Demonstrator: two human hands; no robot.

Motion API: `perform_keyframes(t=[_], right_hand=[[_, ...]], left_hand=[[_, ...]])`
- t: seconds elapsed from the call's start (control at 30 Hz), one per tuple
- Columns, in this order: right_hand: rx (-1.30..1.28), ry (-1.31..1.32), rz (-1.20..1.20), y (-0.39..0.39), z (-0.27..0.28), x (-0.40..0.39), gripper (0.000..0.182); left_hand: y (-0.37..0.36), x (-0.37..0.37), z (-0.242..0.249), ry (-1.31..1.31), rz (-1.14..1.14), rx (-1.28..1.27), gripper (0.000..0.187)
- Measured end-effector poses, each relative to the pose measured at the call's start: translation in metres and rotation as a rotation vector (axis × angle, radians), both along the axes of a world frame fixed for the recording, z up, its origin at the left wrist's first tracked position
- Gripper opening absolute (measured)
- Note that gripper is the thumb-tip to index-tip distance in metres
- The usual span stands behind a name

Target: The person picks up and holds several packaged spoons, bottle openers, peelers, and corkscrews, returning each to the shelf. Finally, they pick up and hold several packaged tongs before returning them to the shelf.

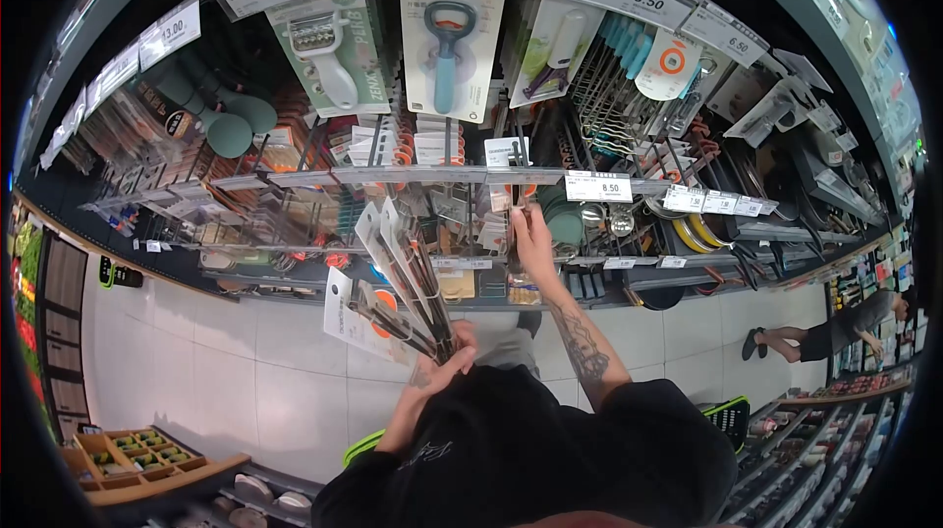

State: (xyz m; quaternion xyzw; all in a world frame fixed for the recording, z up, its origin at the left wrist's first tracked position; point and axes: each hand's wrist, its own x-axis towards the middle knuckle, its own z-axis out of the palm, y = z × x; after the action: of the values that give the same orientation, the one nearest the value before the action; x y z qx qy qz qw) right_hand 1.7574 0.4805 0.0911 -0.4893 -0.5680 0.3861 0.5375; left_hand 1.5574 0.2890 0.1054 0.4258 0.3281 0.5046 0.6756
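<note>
My left hand (445, 359) is closed around a bundle of long, thin, dark-handled utensils (420, 282) fixed to white cards. One broad white card (346, 320) with an orange disc fans out to the left of the bundle. In front of the middle shelf rail, my right hand (532, 241) is raised with its fingers closed on a slim dark utensil (514, 245), which hangs upright below a small white card (507, 153). What kind of utensil it is, I cannot tell.
Above hang a carded peeler (329, 56) and a blue-handled opener (445, 56). A price tag (598, 186) sits right of my right hand, with pans (702, 231) farther along. A green-edged basket (729, 422) is behind me at right. A person (835, 332) stands in the aisle.
</note>
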Motion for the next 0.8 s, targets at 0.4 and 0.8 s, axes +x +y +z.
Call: perform_keyframes(t=[0.4, 0.8], right_hand=[[0.140, -0.271, -0.188, 0.131, -0.045, -0.008, 0.038], [0.210, -0.173, -0.166, 0.148, -0.071, 0.003, 0.031]], left_hand=[[-0.009, -0.001, 0.005, 0.041, 0.047, 0.061, 0.030], [-0.011, -0.005, 0.008, -0.213, -0.098, -0.017, 0.048]])
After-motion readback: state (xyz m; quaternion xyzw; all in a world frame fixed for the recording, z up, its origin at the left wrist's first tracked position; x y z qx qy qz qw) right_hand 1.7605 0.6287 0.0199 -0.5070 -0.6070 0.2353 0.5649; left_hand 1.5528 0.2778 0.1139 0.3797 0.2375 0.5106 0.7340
